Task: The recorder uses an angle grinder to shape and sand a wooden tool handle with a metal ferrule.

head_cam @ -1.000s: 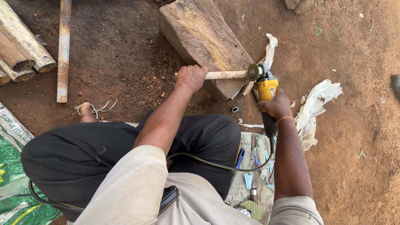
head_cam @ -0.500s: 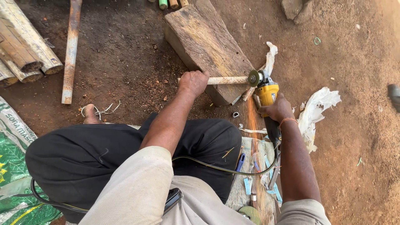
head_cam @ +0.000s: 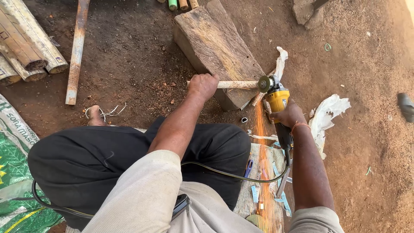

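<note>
- At the far left we see a green and white woven sack (head_cam: 13, 172) lying flat on the dirt, with a bundle of pale cut poles (head_cam: 30, 47) above it at the upper left corner.
- Just right of the poles lies a long rusty metal bar (head_cam: 76, 49), set almost upright in the frame and well apart from the hands.
- Our bare foot (head_cam: 94, 116) rests on the ground below the bar, beside a few loose white wire scraps.
- Our left hand (head_cam: 202, 85) is clenched around a pale thin rod (head_cam: 235, 84), holding it level across the near end of a weathered wooden block (head_cam: 215, 47).
- The rod's right end meets the disc of a yellow angle grinder (head_cam: 276, 98); a stream of orange sparks (head_cam: 260, 142) runs from that contact down toward us.
- Our right hand (head_cam: 290, 115) is wrapped around the grinder's body; a thin band circles the wrist.
- A black power cord (head_cam: 224, 173) trails from the grinder's rear across our lap.
- Right of the grinder, crumpled white plastic (head_cam: 330, 113) lies on the reddish soil.
</note>
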